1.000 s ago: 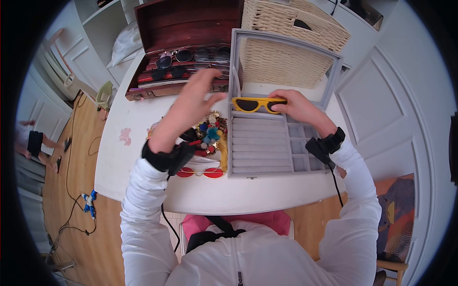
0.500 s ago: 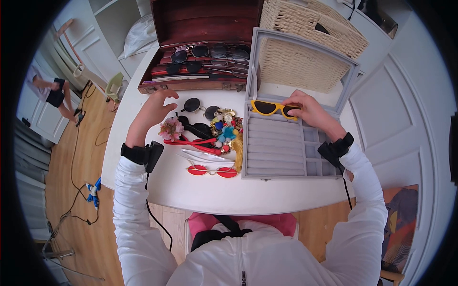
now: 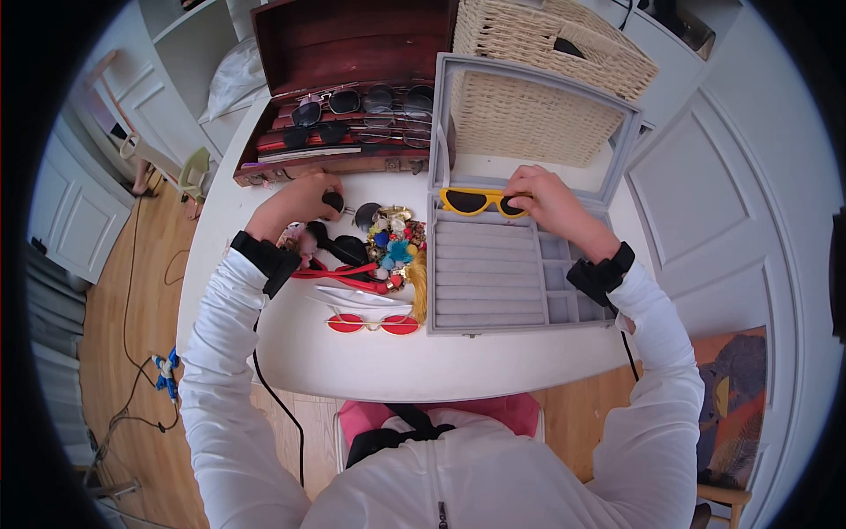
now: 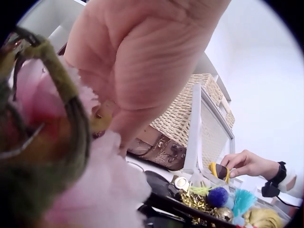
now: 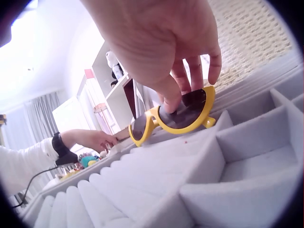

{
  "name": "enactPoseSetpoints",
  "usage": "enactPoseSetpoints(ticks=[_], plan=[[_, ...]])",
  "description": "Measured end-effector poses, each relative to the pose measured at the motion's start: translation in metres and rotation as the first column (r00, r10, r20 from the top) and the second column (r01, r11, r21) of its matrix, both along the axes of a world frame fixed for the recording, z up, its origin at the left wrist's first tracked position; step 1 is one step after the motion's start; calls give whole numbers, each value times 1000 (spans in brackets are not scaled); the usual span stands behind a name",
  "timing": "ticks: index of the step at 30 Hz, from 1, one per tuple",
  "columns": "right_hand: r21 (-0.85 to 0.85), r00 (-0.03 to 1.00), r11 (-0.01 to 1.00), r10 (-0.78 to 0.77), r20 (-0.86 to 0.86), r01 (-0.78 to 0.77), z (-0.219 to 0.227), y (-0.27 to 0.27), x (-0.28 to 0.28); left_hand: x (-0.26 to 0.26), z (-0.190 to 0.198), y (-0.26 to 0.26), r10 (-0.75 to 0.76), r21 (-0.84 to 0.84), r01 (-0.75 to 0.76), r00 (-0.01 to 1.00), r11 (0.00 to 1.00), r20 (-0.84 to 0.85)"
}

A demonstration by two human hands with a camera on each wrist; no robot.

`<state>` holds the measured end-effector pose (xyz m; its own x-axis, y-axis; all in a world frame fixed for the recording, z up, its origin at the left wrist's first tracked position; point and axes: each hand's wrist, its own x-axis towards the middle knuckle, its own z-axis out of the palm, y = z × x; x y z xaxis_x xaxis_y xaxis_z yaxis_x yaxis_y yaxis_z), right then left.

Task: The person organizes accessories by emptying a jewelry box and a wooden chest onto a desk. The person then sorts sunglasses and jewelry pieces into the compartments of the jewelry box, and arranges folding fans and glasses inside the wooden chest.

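Note:
My right hand (image 3: 553, 204) pinches the right lens of the yellow-framed sunglasses (image 3: 465, 202), thumb on the front. They sit in the upper section of the grey jewellery box (image 3: 485, 295), and the right wrist view shows the frame (image 5: 194, 124) low over the lining. On the table to the left, my left hand (image 3: 298, 203) has its fingertips on one dark lens of the round sunglasses (image 3: 367, 217); the other lens shows beyond. Below this hand lie a pink flower piece (image 4: 102, 190), black sunglasses (image 3: 348, 249) and red-framed glasses (image 3: 339, 275).
A dark red chest (image 3: 352, 166) stands open at the back with several sunglasses in it. Behind the jewellery box's raised lid is a woven basket (image 3: 608, 53). Beaded jewellery with a yellow tassel (image 3: 419, 286), white-framed glasses (image 3: 361, 298) and red-lensed glasses (image 3: 399, 324) lie left of the box.
My left hand swung left from beside the box, then came down onto the round sunglasses. The right hand keeps its pinch on the yellow sunglasses. A person in the background has moved mostly out of sight.

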<state>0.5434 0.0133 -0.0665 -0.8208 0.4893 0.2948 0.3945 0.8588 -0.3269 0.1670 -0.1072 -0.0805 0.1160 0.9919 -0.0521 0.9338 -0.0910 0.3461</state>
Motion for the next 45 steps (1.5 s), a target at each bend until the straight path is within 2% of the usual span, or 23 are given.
enactPoseSetpoints(ticks=[2, 5, 7, 11, 13, 14, 16, 17, 19, 20, 21, 22, 23, 24, 25, 26, 27, 29, 30, 32, 35, 40, 45], plan=[[-245, 999, 968, -43, 20, 47, 7, 1, 1, -1, 0, -1, 21, -39, -21, 1000, 999, -10], [-168, 998, 986, 7, 56, 3, 6, 0, -1, -9, -1, -2, 24, 9, -24, 999, 1000, 46], [-162, 998, 986, -21, 55, 30, -1, 0, -1, -8, 9, -5, 108, -57, -102, 987, 993, 122], [-140, 993, 988, -56, 108, 71, 1, -6, -2, -13, 18, -12, 167, -120, -140, 952, 983, 257], [-146, 995, 987, -56, 81, 67, -4, -4, -2, -15, 24, -18, 160, 12, -171, 943, 985, 291], [-147, 997, 987, -60, 58, 68, -6, -3, -1, -17, 28, -21, 159, 13, -170, 945, 985, 286], [-188, 994, 978, -77, 71, 89, -2, -5, -2, -12, 47, -36, 143, 257, -181, 977, 949, 159], [-229, 992, 967, -91, 89, 109, 0, -5, -2, -9, 58, -42, 139, 257, -177, 978, 950, 158], [-255, 989, 960, -84, 118, 112, 3, -3, -1, -3, 78, -54, 280, 315, -292, 956, 903, 86], [-282, 986, 953, -72, 147, 112, 4, -2, -1, 3, 85, -58, 277, 313, -290, 957, 905, 85], [-284, 986, 952, -73, 148, 113, 8, -2, 0, 12, 92, -59, 193, 361, -275, 949, 891, 248], [-247, 996, 965, -75, 53, 86, 13, -3, 2, 23, 95, -58, 96, 410, -272, 911, 871, 400], [-208, 997, 976, -70, -41, 60, 20, -3, 2, 36, 94, -53, 98, 408, -274, 911, 871, 401], [-209, 997, 976, -67, -38, 57, 29, -4, 1, 52, 92, -46, -30, 414, -192, 881, 890, 473], [-401, 979, 916, -89, -184, 8, 40, -4, -1, 69, 90, -37, -156, 428, -109, 828, 897, 538], [-566, 938, 821, -140, -316, -68, 50, -5, -1, 89, 88, -28, -153, 408, -67, 862, 910, 484], [-565, 940, 822, -139, -312, -66, 58, -11, 0, 108, 85, -19, -153, 386, -26, 891, 922, 427], [-639, 941, 762, -133, -311, -104, 68, -27, 6, 140, 74, -1, -112, 250, -7, 880, 968, 461], [-638, 942, 764, -138, -306, -95, 65, -30, 11, 148, 66, 7, -119, 253, -3, 877, 968, 466], [-446, 998, 893, -40, 47, 57, 53, -30, 20, 161, 50, 21, -160, 218, 56, 854, 974, 494], [-524, 992, 846, -124, -6, 102, 18, -27, 28, 163, 28, 29, -145, 146, 84, 859, 986, 491], [-451, 983, 880, -179, -29, 147, -1, -22, 31, 166, 20, 22, -164, 157, 102, 872, 982, 461], [-430, 987, 893, -161, -23, 135, -6, -21, 34, 164, 20, 16, -94, 116, 63, 955, 991, 282]])
